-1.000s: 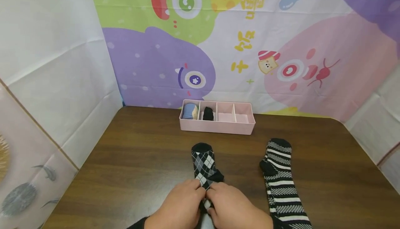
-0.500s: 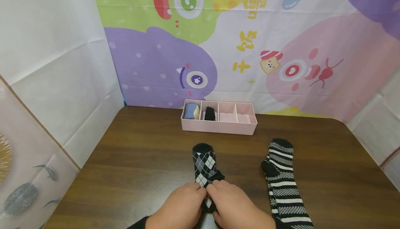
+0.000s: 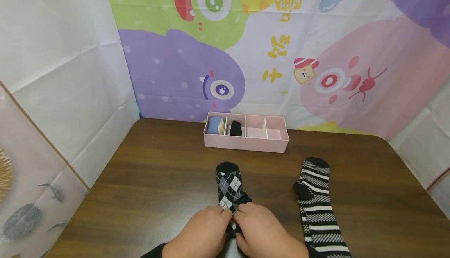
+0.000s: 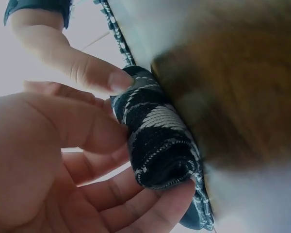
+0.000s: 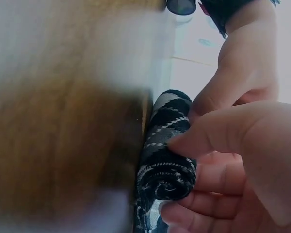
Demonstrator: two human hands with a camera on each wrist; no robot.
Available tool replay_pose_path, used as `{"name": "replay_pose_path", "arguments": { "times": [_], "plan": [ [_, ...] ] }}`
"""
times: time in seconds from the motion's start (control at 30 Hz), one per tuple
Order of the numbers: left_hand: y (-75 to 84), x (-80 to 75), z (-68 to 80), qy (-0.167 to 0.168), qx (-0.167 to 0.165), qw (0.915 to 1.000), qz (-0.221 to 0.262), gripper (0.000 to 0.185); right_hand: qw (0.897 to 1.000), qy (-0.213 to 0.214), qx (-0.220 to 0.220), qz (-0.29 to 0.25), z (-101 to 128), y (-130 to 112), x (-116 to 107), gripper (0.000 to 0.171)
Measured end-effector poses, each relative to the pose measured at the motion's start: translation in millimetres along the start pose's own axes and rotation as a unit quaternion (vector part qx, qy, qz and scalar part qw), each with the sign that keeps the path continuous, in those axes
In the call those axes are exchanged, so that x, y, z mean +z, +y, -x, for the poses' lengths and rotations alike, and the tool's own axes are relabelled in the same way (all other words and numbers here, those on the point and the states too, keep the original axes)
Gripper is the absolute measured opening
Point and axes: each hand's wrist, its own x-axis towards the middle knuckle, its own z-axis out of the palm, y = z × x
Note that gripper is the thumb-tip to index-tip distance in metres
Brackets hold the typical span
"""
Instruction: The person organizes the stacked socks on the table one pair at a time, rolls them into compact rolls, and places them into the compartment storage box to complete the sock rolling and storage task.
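Argyle sock [image 3: 230, 187] lay at the table's [image 3: 158, 180] near middle, its near end rolled. Left hand [image 3: 202, 232] and right hand [image 3: 261, 232] both gripped the roll. Judged soft, light, best held across the roll.

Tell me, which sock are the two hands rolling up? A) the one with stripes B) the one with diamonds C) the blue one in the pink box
B: both the left hand and the right hand grip the rolled end of the diamond sock, while the striped sock lies flat and untouched on the table.
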Motion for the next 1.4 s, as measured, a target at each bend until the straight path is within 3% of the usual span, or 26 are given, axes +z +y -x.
{"name": "replay_pose_path", "arguments": {
  "times": [0.2, 0.37, 0.63, 0.83, 1.0, 1.13, 1.4],
  "plan": [
    [-1.8, 0.0, 1.8, 0.003, 0.032, 0.9993, -0.019, 0.021, 1.000, -0.003, -0.005, 0.025, 0.6, 0.2, 0.6, 0.018],
    [-3.1, 1.6, 2.0, 0.032, 0.058, 0.9959, -0.061, 0.019, 0.999, -0.004, -0.008, 0.034, 0.5, 0.5, 1.5, 0.016],
    [-1.7, 2.1, 2.0, 0.020, 0.069, 0.9958, -0.056, 0.020, 0.996, -0.053, 0.022, -0.068, -2.0, 10.0, 0.5, 0.017],
    [-1.2, 3.1, 3.2, 0.017, 0.055, 0.9979, -0.029, 0.030, 0.989, -0.041, 0.047, -0.134, -1.4, 15.2, 0.1, 0.016],
    [-2.4, 1.1, 3.0, -0.003, 0.040, 0.9990, -0.018, 0.035, 0.987, -0.028, 0.053, -0.151, -1.2, 13.7, 0.0, 0.017],
    [-3.9, 0.1, 3.4, -0.007, 0.037, 0.9992, -0.011, 0.033, 0.991, -0.012, 0.046, -0.128, 0.3, 10.6, -1.7, 0.016],
    [-5.7, -1.7, 3.2, -0.003, 0.034, 0.9994, -0.005, 0.030, 0.999, 0.037, 0.013, 0.015, 5.2, -3.7, -10.6, 0.021]
  ]
}}
